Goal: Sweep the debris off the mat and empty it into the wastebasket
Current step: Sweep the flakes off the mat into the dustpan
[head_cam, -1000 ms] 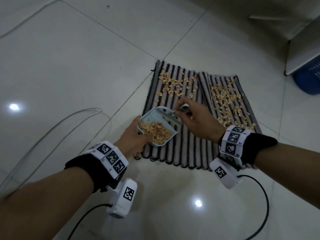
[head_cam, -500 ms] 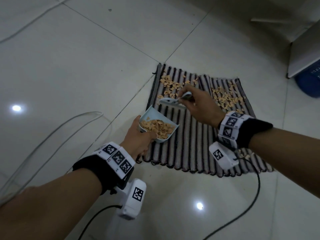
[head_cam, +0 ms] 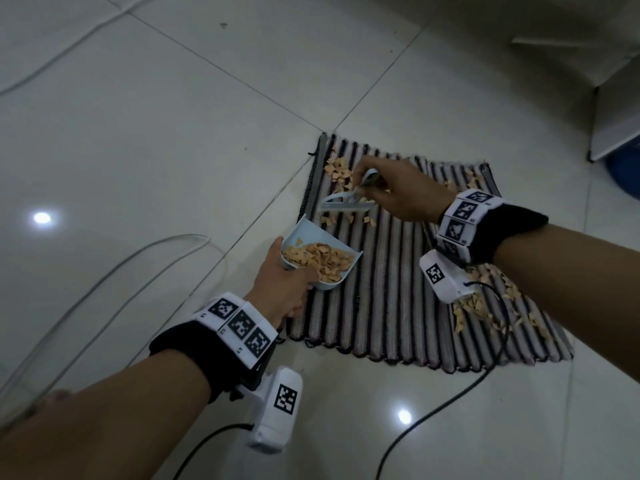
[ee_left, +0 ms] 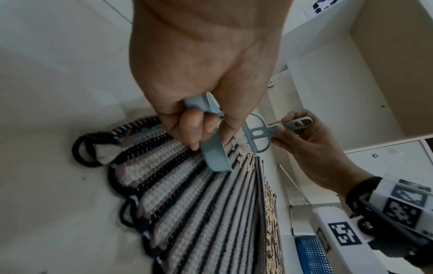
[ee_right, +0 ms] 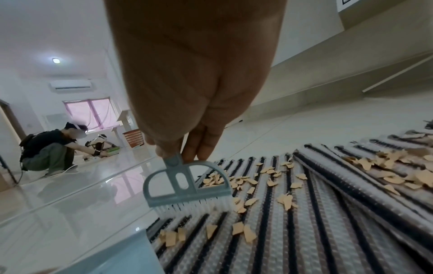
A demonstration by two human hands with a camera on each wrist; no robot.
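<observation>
A striped mat [head_cam: 391, 292] lies on the tiled floor, strewn with tan debris [head_cam: 337, 171] at its far left and along its right side [head_cam: 485, 306]. My left hand [head_cam: 280, 289] grips the handle of a light-blue dustpan [head_cam: 308, 237] heaped with tan scraps, held at the mat's left edge [ee_left: 214, 153]. My right hand [head_cam: 394, 192] pinches the handle of a small blue brush [head_cam: 346, 202], whose white bristles [ee_right: 194, 205] rest on the mat just beyond the pan, with scraps [ee_right: 243, 229] lying between them.
A blue wastebasket [head_cam: 623, 171] shows at the far right, partly behind a white cabinet [head_cam: 613, 126]; it also appears as a blue wastebasket [ee_left: 309, 254] in the left wrist view. White cables [head_cam: 104, 282] run across the floor on the left. A person [ee_right: 49, 148] crouches far off.
My right hand has carried the brush away from the dustpan toward the mat's far left debris. The dustpan has stayed at the mat's left edge.
</observation>
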